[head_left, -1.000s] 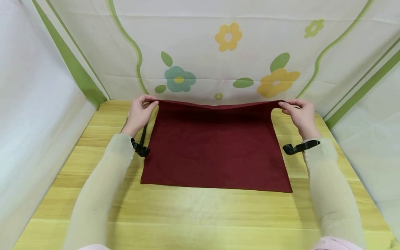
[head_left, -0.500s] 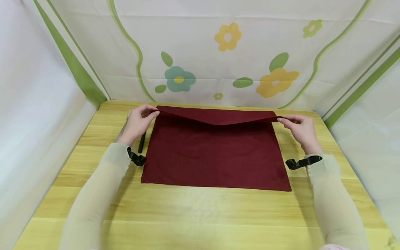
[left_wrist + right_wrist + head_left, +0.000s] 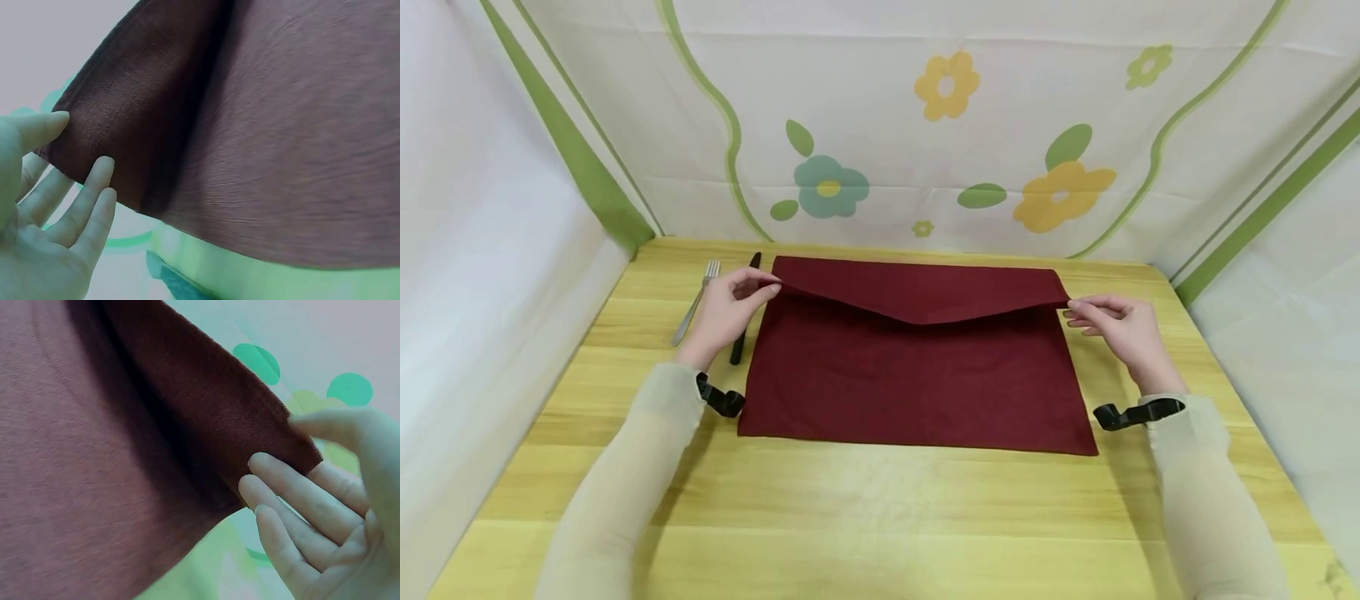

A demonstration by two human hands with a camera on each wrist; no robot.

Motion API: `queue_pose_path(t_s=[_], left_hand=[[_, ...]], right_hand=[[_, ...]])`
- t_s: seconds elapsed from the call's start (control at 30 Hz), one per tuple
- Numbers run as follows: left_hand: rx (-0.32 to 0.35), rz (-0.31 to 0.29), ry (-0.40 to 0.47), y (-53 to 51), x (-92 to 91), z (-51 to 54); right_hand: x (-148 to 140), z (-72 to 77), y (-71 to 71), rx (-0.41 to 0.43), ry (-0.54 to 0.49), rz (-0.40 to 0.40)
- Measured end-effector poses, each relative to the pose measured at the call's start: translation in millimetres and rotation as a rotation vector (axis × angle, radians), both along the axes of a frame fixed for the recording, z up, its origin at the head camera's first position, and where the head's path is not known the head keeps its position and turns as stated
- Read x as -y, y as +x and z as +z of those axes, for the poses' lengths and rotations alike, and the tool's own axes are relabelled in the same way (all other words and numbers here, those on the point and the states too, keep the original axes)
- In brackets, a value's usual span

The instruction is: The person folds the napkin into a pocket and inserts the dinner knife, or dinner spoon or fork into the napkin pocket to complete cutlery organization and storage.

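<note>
A dark red cloth (image 3: pixel 910 379) lies spread on the wooden table, its far part folded over toward the person and its loose edge raised, sagging in the middle. At the left end of that edge, my left hand (image 3: pixel 727 310) pinches the corner between thumb and fingers; in the left wrist view the thumb lies on the near face of the cloth (image 3: pixel 119 106). My right hand (image 3: pixel 1122 333) pinches the opposite corner. The right wrist view shows its thumb and fingers around the cloth corner (image 3: pixel 250 419), the other fingers loosely bent below.
A fork (image 3: pixel 696 302) and a black knife (image 3: pixel 739 346) lie on the table left of the cloth, partly behind the left hand. A white curtain (image 3: pixel 880 108) with printed flowers stands behind the wooden table (image 3: pixel 865 517); white cloth walls flank both sides.
Both hands have drawn the far edge of the cloth toward the person and downward, so a folded flap now shows. The fork and more of the knife have come into sight.
</note>
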State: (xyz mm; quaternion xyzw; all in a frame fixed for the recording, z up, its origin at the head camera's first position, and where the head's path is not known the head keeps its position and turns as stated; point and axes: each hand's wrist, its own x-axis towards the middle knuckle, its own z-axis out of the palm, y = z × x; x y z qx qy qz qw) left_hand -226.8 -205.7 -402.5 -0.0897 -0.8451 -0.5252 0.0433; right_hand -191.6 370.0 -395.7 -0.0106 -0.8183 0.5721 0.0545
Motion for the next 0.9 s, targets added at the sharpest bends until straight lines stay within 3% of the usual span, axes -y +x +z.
queue_pose_path(t_s=[0.17, 0.33, 0.5, 0.77, 0.9], left_hand=[[-0.029, 0.018, -0.021, 10.8, -0.5, -9.0], [-0.048, 0.057, -0.068, 22.2, -0.9, -16.4], [0.013, 0.031, -0.044, 30.1, 0.1, -22.6], [0.164, -0.015, -0.007, 36.7, -0.6, -25.0], [0.176, -0.009, 0.013, 36.1, -2.3, -26.2]], right_hand=[[-1, -4.3, 9.7, 0.077, -0.084, -0.003], [-5, -8.2, 18.3, 0.106, -0.022, 0.023], [-8, -8.6, 24.6, 0.152, 0.069, 0.024], [-7, -12.5, 29.1, 0.251, 0.047, -0.001], [-4, -14.5, 29.8, 0.259, 0.09, 0.003]])
